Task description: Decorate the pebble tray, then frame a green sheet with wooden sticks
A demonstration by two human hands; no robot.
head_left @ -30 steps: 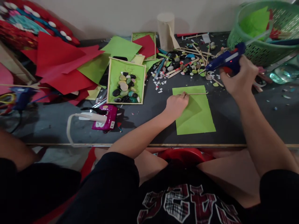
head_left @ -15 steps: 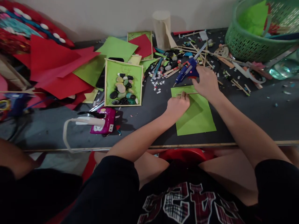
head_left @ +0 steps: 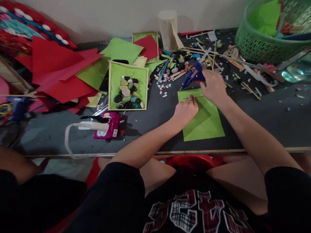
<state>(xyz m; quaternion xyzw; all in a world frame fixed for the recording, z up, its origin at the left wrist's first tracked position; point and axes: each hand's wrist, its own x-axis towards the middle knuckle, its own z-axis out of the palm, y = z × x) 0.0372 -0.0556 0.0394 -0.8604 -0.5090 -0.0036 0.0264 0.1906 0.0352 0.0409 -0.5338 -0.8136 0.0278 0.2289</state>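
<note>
A square of green paper [head_left: 206, 124] lies flat near the table's front edge. My left hand [head_left: 186, 110] rests over its upper left part, fingers closed on a thin wooden stick [head_left: 186, 97] that lies across the paper's upper part. Just beyond the paper, my right hand [head_left: 214, 84] is wrapped round the handle of a blue glue gun [head_left: 193, 75]. Its nozzle points down and left, close to the paper's top left corner, and a small red light shows on its body. A clear glue stick [head_left: 206, 54] sticks out of its back.
Framed green panel with pebbles [head_left: 143, 84], magenta power socket [head_left: 113, 125] and red paper sheets [head_left: 55, 69] on the left. Behind stand a pale cylinder [head_left: 167, 30], loose sticks and paper scraps. Green basket [head_left: 259, 47] at back right. Another person's arm [head_left: 17, 163] is at lower left.
The glue gun and my right hand have shifted slightly left. The glue stick behind the gun has tilted a little. My left hand has barely moved.
</note>
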